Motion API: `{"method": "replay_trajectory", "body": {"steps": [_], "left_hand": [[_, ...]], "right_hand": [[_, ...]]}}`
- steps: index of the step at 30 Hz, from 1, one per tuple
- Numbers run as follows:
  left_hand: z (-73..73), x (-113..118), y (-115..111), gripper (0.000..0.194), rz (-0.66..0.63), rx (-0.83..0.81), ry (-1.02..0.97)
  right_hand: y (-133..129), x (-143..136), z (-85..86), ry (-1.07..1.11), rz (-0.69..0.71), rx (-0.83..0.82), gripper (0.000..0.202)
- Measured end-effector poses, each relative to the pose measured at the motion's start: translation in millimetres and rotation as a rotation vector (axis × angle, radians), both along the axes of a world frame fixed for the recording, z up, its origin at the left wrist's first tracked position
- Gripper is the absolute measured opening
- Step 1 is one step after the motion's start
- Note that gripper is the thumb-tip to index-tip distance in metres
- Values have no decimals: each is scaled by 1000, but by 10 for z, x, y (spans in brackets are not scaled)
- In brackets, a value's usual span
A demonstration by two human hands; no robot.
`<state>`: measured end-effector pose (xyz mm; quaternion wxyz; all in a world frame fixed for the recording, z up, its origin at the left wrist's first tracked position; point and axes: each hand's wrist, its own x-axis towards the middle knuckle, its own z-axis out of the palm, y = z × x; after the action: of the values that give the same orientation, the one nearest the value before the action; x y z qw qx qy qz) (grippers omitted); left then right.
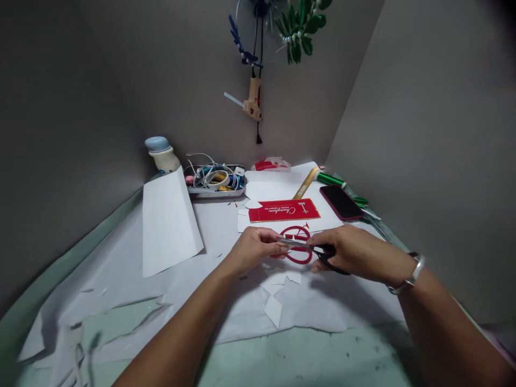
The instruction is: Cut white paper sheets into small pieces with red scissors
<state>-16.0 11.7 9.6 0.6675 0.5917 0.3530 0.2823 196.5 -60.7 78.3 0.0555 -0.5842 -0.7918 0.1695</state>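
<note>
Your right hand (350, 247): closed around black-handled scissors (299, 245), blades pointing left. Your left hand (252, 248): thumb and forefinger pinched together at the blade tips; whether they grip anything, you cannot tell. Red looped item (310, 256): on the table, just behind the blades. White paper scraps (273, 310): several, below your hands, one diamond-shaped. Red printed card (286, 210): lying flat beyond the scissors. Gold strip (305, 183): slanting behind the card. Phone (342, 202): screen dark, beyond your right hand. Folded white sheet (169, 226): to your left. Metal tray (217, 194): far side, heaped with cord and tape. Glue gun (252, 102): against the wall.
</note>
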Motion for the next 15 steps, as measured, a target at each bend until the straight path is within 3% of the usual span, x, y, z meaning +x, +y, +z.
{"method": "replay_trajectory", "body": {"steps": [15], "left_hand": [[-2, -13, 2, 12, 5, -23, -25]], "right_hand": [[32, 4, -54, 23, -4, 2, 17]]}}
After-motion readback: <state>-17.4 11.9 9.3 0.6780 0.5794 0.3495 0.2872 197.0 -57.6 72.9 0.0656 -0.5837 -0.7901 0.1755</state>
